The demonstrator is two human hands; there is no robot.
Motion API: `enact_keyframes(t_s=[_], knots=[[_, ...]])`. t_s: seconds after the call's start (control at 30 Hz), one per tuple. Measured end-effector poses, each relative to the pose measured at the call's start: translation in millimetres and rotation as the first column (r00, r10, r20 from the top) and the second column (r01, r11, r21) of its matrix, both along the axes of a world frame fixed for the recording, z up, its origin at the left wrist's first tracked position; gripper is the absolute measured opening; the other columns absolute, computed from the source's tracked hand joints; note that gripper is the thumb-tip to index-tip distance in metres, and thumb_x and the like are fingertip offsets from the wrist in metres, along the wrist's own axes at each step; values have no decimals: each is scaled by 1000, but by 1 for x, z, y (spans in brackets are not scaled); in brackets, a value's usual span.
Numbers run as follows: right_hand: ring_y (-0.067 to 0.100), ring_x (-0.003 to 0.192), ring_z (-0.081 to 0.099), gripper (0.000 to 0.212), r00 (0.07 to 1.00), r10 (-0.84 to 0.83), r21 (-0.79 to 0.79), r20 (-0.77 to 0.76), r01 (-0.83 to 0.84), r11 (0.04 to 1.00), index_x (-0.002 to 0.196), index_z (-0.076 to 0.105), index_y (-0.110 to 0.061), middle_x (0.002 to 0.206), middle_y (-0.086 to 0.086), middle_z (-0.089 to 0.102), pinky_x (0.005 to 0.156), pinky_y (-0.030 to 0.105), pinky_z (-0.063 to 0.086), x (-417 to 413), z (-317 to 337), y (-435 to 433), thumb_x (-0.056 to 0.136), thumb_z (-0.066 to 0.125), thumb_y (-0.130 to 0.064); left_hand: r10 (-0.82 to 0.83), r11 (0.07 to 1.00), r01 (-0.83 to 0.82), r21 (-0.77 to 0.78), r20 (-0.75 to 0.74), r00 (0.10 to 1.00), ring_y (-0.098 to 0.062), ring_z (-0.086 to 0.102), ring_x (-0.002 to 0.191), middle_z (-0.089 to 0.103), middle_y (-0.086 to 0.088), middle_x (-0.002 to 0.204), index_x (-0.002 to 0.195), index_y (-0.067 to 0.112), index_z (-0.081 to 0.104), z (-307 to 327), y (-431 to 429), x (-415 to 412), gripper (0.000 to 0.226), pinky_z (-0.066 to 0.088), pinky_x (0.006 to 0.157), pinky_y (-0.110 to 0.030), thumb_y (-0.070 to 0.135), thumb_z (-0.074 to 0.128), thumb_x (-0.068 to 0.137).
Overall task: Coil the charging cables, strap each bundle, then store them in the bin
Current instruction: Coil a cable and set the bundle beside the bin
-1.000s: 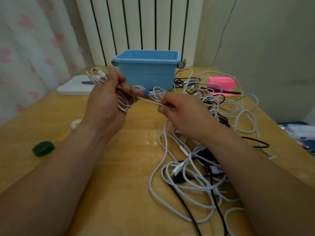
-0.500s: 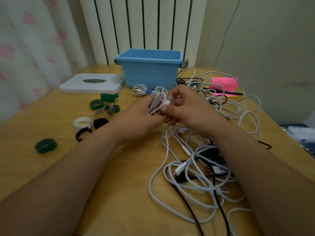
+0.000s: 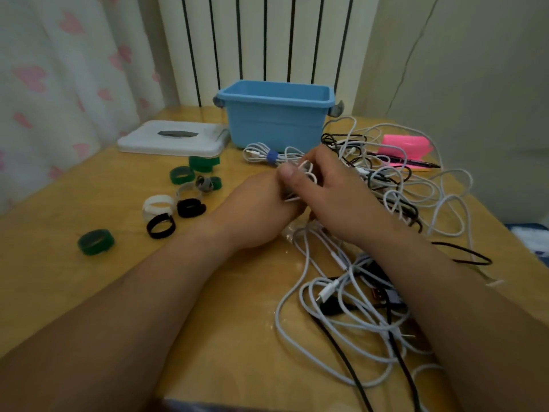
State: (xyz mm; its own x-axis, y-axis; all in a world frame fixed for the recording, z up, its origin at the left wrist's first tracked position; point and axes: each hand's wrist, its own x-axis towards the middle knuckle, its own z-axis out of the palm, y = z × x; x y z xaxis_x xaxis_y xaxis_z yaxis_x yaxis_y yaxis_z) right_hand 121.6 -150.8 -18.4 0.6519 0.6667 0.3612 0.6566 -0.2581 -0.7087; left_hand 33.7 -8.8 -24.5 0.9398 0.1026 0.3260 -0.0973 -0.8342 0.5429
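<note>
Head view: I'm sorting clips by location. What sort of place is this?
Likely a room in a home, perhaps a bedroom: a curtain with pink hearts on the left, a white radiator on the back wall, and a small wooden table strewn with charging cables.

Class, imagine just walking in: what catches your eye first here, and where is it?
The bright blue bin at the back stands out first, then the tangle of white and black cables sprawling on the right. In the middle, the left hand and right hand grip a white cable coil.
</note>
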Motion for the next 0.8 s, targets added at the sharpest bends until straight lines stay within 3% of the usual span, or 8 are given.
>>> enact_keyframes(t_s=[0.1,0.17,0.33,0.47,0.6,0.63,0.7,0.8], knots=[[4,77,58,25,988,-69,49,142,62,997,98,58,-18,81,-6,63,62,18,40,1,-1,4,105,59,-43,16,998,-15,-68,25,1000,1,66,87,72,14,96,112,33,67,0,-4,-2,13,49,69,-21,32,67,100],[0,76,59,22,981,-139,93,137,127,987,95,60,-18,81,-7,64,59,16,38,5,0,6,106,57,-37,-10,994,15,-109,38,999,5,65,94,71,18,103,120,34,64,0,-6,-3,19,50,74,-16,35,68,101],[-3,74,57,24,946,-264,129,189,243,961,96,60,-18,81,-10,61,58,12,36,10,0,5,108,52,-38,-59,995,59,-78,10,998,-13,64,118,69,3,133,140,22,57,-3,-5,-1,30,52,101,-43,35,49,114],[-2,77,58,22,931,-269,169,248,232,958,97,54,-23,81,-12,62,60,17,38,1,-3,4,109,49,-41,28,1000,-28,14,19,999,-24,66,105,72,-3,120,125,20,59,-6,-8,-1,29,54,90,-47,42,42,115],[-9,76,59,19,945,-226,194,237,182,964,92,54,-28,82,-14,64,62,10,38,-6,1,7,109,54,-37,103,983,-105,153,21,994,-32,68,100,73,-7,115,124,21,57,-6,-8,-5,34,55,83,-51,47,38,115],[-7,74,60,21,954,-207,161,217,174,971,89,54,-30,81,-12,64,63,12,41,-4,3,9,108,54,-39,103,980,-104,171,15,995,-31,68,101,73,-7,116,127,22,57,-5,-7,-7,34,55,83,-50,46,37,115],[6,67,65,31,981,-153,45,120,149,988,87,56,-26,78,-4,66,66,36,57,-3,10,12,108,52,-48,111,984,-110,141,5,994,-30,67,98,73,-5,111,122,24,60,-3,-5,-11,32,55,83,-49,46,37,115],[22,64,70,57,991,-94,-19,-92,93,995,100,63,-16,80,7,70,73,50,62,-6,34,16,106,38,-66,157,981,-143,-129,107,982,-25,62,82,65,-4,89,93,20,59,8,-3,-15,38,53,77,-47,41,37,117]])
